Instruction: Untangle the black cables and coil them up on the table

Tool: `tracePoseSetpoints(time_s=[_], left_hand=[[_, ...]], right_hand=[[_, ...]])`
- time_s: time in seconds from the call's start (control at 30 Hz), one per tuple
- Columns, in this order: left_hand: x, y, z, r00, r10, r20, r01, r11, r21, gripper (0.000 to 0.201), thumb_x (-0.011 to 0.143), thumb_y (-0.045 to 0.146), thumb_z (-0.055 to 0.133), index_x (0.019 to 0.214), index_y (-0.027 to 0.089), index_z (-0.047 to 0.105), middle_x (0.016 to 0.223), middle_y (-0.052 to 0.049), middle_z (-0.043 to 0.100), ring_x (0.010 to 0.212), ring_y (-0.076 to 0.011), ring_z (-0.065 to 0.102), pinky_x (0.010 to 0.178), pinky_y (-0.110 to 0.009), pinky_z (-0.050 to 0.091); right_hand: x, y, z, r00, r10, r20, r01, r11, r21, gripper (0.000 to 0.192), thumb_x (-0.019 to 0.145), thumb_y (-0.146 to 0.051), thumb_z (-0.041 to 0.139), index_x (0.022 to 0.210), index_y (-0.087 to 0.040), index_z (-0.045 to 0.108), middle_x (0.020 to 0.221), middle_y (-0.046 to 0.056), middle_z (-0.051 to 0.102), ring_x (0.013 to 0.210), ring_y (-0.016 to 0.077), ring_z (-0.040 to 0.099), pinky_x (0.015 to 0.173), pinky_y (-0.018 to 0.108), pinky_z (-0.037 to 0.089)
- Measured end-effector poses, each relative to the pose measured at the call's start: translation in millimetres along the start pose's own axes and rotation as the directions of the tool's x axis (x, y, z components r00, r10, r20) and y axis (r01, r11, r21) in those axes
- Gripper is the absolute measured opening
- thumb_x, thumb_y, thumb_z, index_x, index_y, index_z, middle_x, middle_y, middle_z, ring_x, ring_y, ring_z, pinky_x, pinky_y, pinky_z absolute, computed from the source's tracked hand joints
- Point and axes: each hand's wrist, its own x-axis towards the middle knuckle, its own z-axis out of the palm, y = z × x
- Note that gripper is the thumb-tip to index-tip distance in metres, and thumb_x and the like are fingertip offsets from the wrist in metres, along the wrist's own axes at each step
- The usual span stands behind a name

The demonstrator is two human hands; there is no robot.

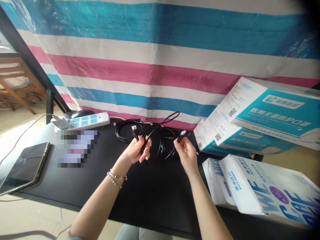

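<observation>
A looped black cable (151, 131) hangs between my two hands, just above the black desk (155, 193). My left hand (135, 151) is closed around the cable near one end, where a black plug with a white tip (134, 129) points up. Between thumb and fingers, my right hand (187, 155) pinches the other end, whose plug also has a white tip (182, 133). Behind the left hand lies another coiled black cable (117, 130) on the desk. More black loops sit behind the held cable, and where the strands separate is hard to make out.
Blue-and-white mask boxes (282, 110) are stacked at the right, with white printed boxes (270, 190) in front. At the left are a power strip (101, 119) with a charger plugged in, a dark mouse (83, 114), a pixelated object (78, 148) and a tablet (27, 166). A striped sheet (150, 66) hangs behind.
</observation>
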Motion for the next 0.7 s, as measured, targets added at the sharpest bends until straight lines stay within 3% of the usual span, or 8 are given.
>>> tracePoseSetpoints(time_s=[0.13, 0.27, 0.4, 0.5, 0.6, 0.7], left_hand=[[0.0, -2.3, 0.9, 0.997, -0.063, 0.043, 0.065, 0.997, -0.046, 0.048, 0.061, 0.054, 0.069, 0.073, 0.011, 0.053, 0.050, 0.003, 0.057, 0.039, -0.0114, 0.056, 0.047, -0.026, 0.051], [-0.6, -1.2, -0.4, 0.990, -0.117, 0.074, 0.119, 0.992, -0.033, 0.038, 0.064, 0.040, 0.073, 0.081, 0.011, 0.055, 0.060, -0.001, 0.062, 0.055, -0.0162, 0.065, 0.056, -0.028, 0.053], [-0.7, 1.3, 0.2, 0.992, -0.114, 0.053, 0.114, 0.993, 0.011, 0.033, 0.068, 0.035, 0.072, 0.084, 0.011, 0.056, 0.062, -0.001, 0.062, 0.058, -0.0166, 0.065, 0.059, -0.029, 0.053], [-0.4, 3.2, 2.4, 0.991, -0.124, 0.053, 0.122, 0.992, 0.034, 0.030, 0.067, 0.032, 0.072, 0.082, 0.010, 0.057, 0.061, -0.002, 0.062, 0.058, -0.0167, 0.065, 0.060, -0.029, 0.053], [0.0, 4.0, 3.3, 0.987, -0.152, 0.052, 0.149, 0.987, 0.058, 0.027, 0.068, 0.030, 0.072, 0.080, 0.010, 0.057, 0.062, -0.002, 0.062, 0.060, -0.0169, 0.066, 0.061, -0.029, 0.053], [0.2, 4.0, 2.5, 0.986, -0.156, 0.053, 0.152, 0.986, 0.075, 0.024, 0.070, 0.028, 0.070, 0.080, 0.010, 0.058, 0.062, -0.002, 0.062, 0.061, -0.0171, 0.066, 0.063, -0.029, 0.052]], right_hand=[[0.1, 2.4, 0.1, 0.999, -0.003, -0.040, 0.003, 1.000, -0.003, 0.014, 0.075, -0.034, 0.063, 0.077, -0.022, 0.056, 0.072, -0.002, 0.047, 0.066, 0.0124, 0.052, 0.057, 0.023, 0.049], [0.7, 3.3, -1.4, 0.997, 0.055, -0.058, -0.057, 0.998, -0.027, 0.018, 0.076, -0.039, 0.061, 0.074, -0.022, 0.054, 0.067, -0.002, 0.046, 0.062, 0.0126, 0.052, 0.055, 0.024, 0.048], [1.6, 2.2, -3.0, 0.981, -0.057, -0.186, 0.024, 0.985, -0.173, 0.022, 0.072, -0.043, 0.064, 0.069, -0.022, 0.056, 0.072, 0.000, 0.046, 0.063, 0.0133, 0.046, 0.053, 0.023, 0.042], [1.3, 0.0, -3.8, 0.970, -0.125, -0.211, 0.065, 0.960, -0.272, 0.030, 0.072, -0.043, 0.064, 0.058, -0.022, 0.050, 0.062, -0.002, 0.043, 0.053, 0.0118, 0.039, 0.051, 0.025, 0.036], [0.5, -1.3, -4.4, 0.979, -0.079, -0.190, 0.017, 0.951, -0.308, 0.036, 0.075, -0.044, 0.061, 0.053, -0.022, 0.042, 0.047, -0.005, 0.041, 0.045, 0.0111, 0.037, 0.048, 0.025, 0.033], [0.2, -0.9, -4.2, 0.987, 0.016, -0.160, -0.058, 0.963, -0.263, 0.032, 0.077, -0.046, 0.057, 0.059, -0.022, 0.045, 0.046, -0.005, 0.047, 0.038, 0.0110, 0.042, 0.044, 0.025, 0.034]])
